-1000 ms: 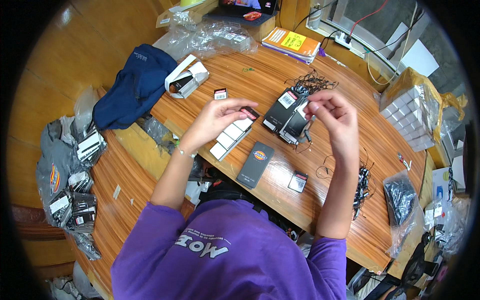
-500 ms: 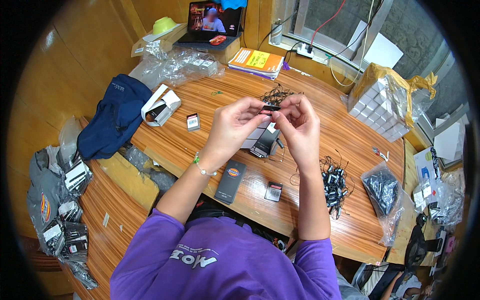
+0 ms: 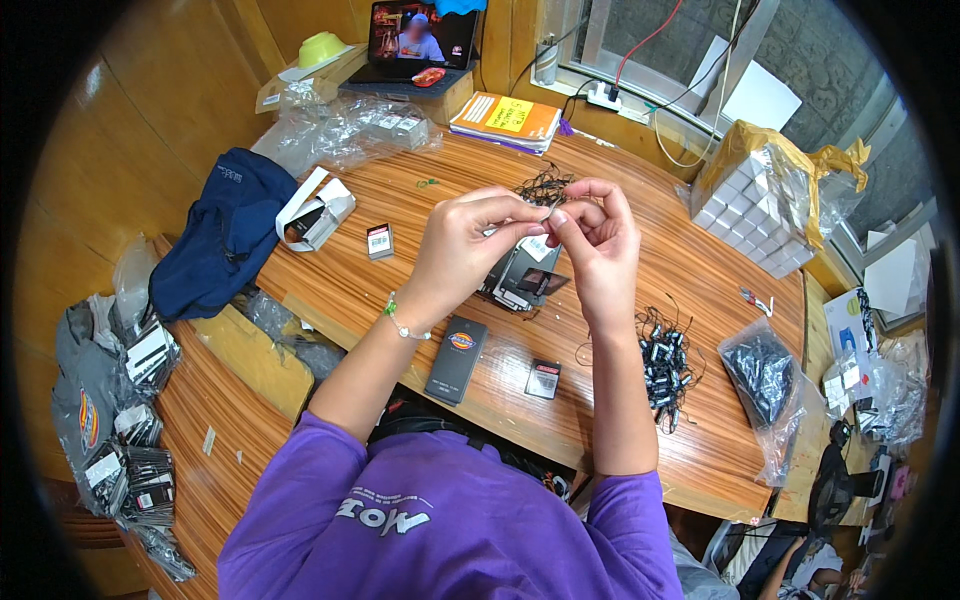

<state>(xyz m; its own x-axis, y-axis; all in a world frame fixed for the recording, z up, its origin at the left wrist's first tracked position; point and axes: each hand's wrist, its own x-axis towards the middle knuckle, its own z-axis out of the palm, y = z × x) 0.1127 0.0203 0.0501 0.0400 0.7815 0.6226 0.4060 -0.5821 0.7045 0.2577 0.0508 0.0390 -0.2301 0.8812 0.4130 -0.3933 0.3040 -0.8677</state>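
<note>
My left hand and my right hand meet above the table, with thumbs and fingertips pinched together. Something thin and small sits between the fingertips; its kind cannot be made out. Just below my right thumb shows a dark card tag, tilted; whether it hangs or rests there is unclear. Behind it stands a stack of black tags, partly covered by my hands. Nearer me lie a dark grey tag with an oval logo and a small black-and-white tag stack.
A tangle of black tag cords lies right of my forearm, another cord pile beyond my hands. A bagged black bundle, wrapped white boxes, notebooks, a laptop, an open white box and a blue cloth surround them.
The dark tag that was between my fingertips now shows lower, under my right thumb. My fingers have shifted to pinch something smaller. The view has moved slightly.
</note>
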